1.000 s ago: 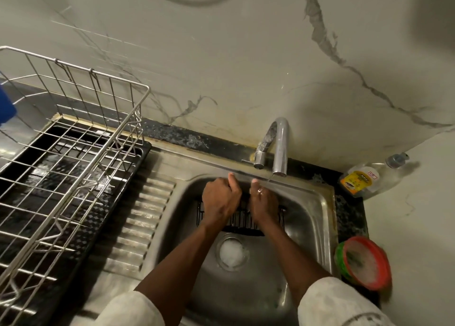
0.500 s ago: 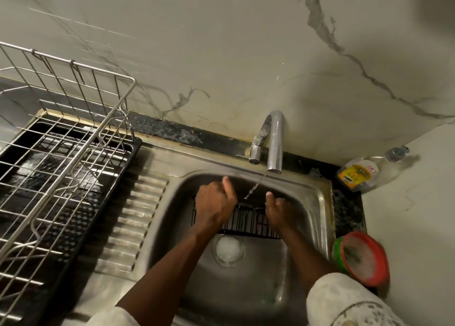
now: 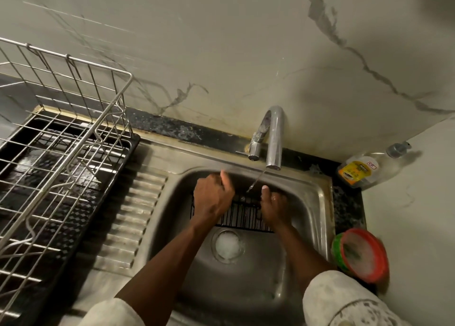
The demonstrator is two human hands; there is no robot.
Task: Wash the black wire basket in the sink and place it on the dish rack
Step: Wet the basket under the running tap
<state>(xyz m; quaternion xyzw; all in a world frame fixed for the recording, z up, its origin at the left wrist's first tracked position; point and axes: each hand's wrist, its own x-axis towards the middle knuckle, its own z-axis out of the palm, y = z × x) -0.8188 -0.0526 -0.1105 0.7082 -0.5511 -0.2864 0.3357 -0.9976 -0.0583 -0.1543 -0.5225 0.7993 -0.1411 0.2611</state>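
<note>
The left hand [image 3: 213,200] curled over one end of the rectangular black wire basket [image 3: 243,213], thumb raised; the right hand [image 3: 272,207] clasped the other end, thumb on top, its fingers hidden below. Between them the basket lay low in the stainless steel sink [image 3: 246,281], just beyond the round drain [image 3: 227,244] near the wrists. A thin stream of water [image 3: 256,181] from the curved chrome tap [image 3: 274,138] fell between the thumbs. Rinsing well probably meant turning the basket so that every rod passed under that narrow stream. The sink walls stood close beyond both hands, so a lift should go straight up first. The silver wire dish rack [image 3: 64,133] waited well out past the left hand, across the ribbed steel draining board [image 3: 133,217], its tall rim a likely snag
</note>
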